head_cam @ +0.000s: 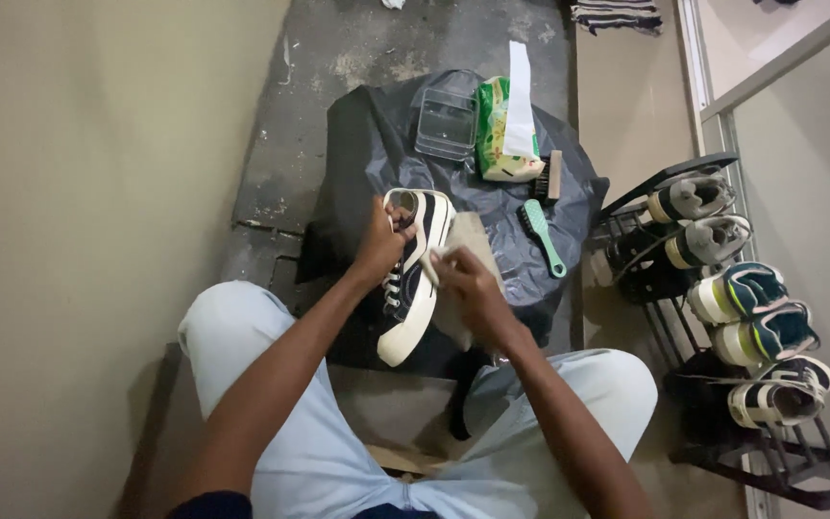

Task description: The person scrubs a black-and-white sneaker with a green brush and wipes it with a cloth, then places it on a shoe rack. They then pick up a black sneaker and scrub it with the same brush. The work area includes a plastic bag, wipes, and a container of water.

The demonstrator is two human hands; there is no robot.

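Head view: a black-and-white sneaker (413,279) was held up over a black plastic sheet (377,144) between the knees, gripped at the collar by the left hand (381,240), fingers curled tight around it. A grey cloth (468,259) was pinched against the sole edge by the right hand (463,284). Probably best done with short firm strokes, shoe kept braced. A green brush (542,237) lay nearby.

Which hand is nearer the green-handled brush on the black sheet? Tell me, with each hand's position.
Right. The right hand, pressing a cloth against the sneaker, sits just left of the green-handled brush. The left hand grips the sneaker's far side, farther away.
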